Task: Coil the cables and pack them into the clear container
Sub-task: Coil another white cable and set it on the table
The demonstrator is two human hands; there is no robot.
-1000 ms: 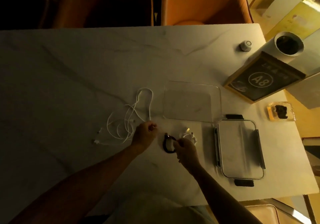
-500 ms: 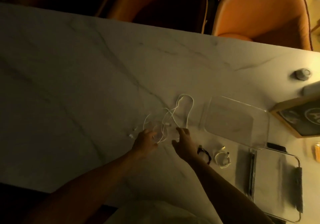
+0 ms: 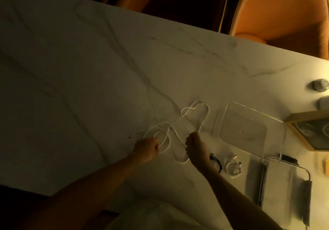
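Observation:
A long white cable (image 3: pixel 192 113) lies in loose tangled loops on the marble table (image 3: pixel 89 80). My left hand (image 3: pixel 146 148) is closed on its left loops. My right hand (image 3: pixel 195 148) is closed on a strand at the right side of the tangle. The clear container (image 3: pixel 229 108) stands empty to the right of the cable. Just right of my right wrist lie a coiled black cable (image 3: pixel 216 163) and a small coiled white cable (image 3: pixel 234 167).
The container's lid (image 3: pixel 286 192) with dark clips lies at the lower right. A framed sign (image 3: pixel 311 132) and a small round object (image 3: pixel 319 84) sit at the right edge. Two orange chairs (image 3: pixel 277 10) stand beyond the far table edge.
My right hand left the black coil and moved left to the long white cable. Both hands closed on its strands. The view swung left and tilted.

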